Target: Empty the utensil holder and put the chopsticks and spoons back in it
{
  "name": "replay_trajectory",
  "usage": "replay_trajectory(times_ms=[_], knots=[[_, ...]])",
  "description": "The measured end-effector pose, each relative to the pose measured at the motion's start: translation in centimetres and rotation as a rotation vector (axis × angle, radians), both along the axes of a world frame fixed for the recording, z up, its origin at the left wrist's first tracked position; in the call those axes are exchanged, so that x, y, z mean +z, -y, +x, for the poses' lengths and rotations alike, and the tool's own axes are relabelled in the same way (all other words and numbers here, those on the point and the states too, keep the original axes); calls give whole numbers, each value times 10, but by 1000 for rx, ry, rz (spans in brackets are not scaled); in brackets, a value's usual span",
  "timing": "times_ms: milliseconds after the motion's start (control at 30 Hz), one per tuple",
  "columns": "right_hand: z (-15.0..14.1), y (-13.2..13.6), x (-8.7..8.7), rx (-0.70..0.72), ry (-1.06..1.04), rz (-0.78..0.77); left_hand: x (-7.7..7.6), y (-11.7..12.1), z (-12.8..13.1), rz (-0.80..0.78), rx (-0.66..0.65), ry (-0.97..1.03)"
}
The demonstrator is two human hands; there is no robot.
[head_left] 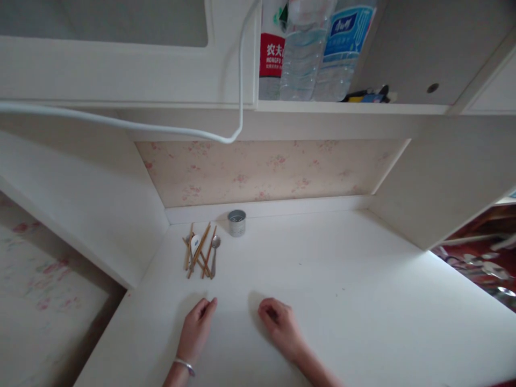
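My left hand [197, 329] rests low over the white tabletop, its fingers curled into a loose fist with nothing showing in them. To its right, my right hand [280, 327] is also curled closed, and the hollow between thumb and fingers looks bare. Beyond my left hand lies a loose pile of wooden chopsticks [205, 252], several of them crossing. A white ceramic spoon [195, 243] lies among them, and a metal spoon [215, 243] is at the pile's right side. Just behind and to the right stands a grey perforated metal cup [237, 223], upright. Neither hand touches these things.
The white tabletop [363, 322] runs between side panels, with a flowered back wall [278, 166] behind. Overhead, a cabinet shelf [363, 107] holds several clear plastic bottles [304, 59]. A white cable [169, 129] hangs across the upper left.
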State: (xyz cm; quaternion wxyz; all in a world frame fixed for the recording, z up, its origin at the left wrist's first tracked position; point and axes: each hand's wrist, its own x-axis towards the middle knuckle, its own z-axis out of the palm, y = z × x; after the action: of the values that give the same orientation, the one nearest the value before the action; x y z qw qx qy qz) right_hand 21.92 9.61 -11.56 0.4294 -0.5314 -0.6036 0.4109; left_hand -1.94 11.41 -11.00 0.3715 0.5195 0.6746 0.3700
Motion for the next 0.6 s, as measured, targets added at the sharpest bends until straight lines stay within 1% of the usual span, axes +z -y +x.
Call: replay_trajectory(times_ms=[67, 100, 200, 233, 300, 400, 500, 600], knots=[[-8, 15, 8, 95, -54, -52, 4, 1, 21, 15, -61, 23], [-14, 20, 12, 168, -135, -107, 7, 1, 32, 27, -96, 33], [-35, 29, 21, 431, -531, -299, 19, 1, 64, 79, -170, 43], [-42, 29, 22, 495, -654, -341, 23, 2, 72, 100, -181, 42], [-52, 29, 22, 548, -796, -383, 30, 1, 84, 147, -193, 36], [-58, 30, 21, 584, -828, -423, 37, 1, 94, 210, -172, 46], [-59, 34, 19, 665, -781, -460, 42, 1, 102, 236, -153, 52], [-61, 39, 16, 659, -677, -465, 46, -1, 109, 241, -231, 23]])
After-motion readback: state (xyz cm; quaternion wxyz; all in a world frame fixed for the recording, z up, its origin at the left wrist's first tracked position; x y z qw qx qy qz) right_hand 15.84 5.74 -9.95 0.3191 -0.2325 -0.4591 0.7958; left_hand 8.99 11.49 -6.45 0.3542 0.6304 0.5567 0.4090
